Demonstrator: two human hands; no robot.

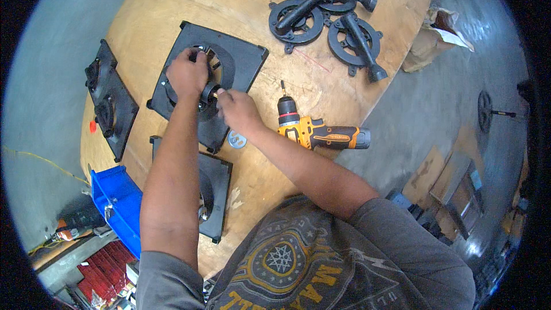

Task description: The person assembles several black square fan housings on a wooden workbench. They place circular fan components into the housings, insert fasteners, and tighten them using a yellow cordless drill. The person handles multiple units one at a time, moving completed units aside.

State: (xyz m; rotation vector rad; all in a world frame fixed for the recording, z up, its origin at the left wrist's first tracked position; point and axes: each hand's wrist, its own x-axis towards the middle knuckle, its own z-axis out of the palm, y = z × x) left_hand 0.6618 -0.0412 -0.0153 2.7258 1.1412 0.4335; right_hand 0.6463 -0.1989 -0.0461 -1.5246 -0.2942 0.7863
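A black square stove plate with a round opening lies on the wooden table in front of me. Over its opening, my left hand has its fingers curled down at the ring-shaped part inside; what they grip is hidden. My right hand is closed, fingertips pinched at a short black tube end by the opening's near right side. A small brass-coloured bit shows at those fingertips, too small to name. Beside my right wrist lies a round grey metal disc. A yellow and black cordless drill rests on its side to the right.
Three black ring burners with pipes lie at the far right. Another black plate is partly under my left forearm. At the left edge sits a black panel with fittings, and nearer, a blue bin. A paper bag stands beyond the table.
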